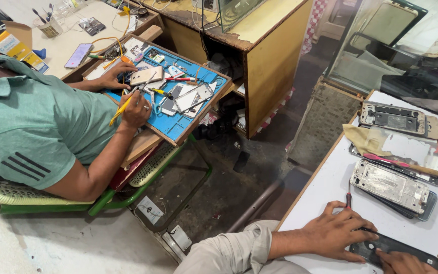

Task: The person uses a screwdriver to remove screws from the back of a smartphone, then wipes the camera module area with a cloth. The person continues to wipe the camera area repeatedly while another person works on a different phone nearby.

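Fingers of left hand spread flat, pinning the left end of the dark phone to the white surface, with a small red-tipped screwdriver tucked upright between them. Right hand touches the phone's near edge from the right; can't tell if it grips, mostly cut off. Phone's long axis runs left-right, between both hands; left covers more. Beyond the phone: silver phone frame, pink-tipped tool. Far left of the phone, a co-worker's hand holds a yellow tool.

Dusty grey concrete floor, littered with scraps. Worn yellow wooden counter with chipped edge at centre, green metal-framed woven chair left. White laminate tabletop right, glass display case behind.
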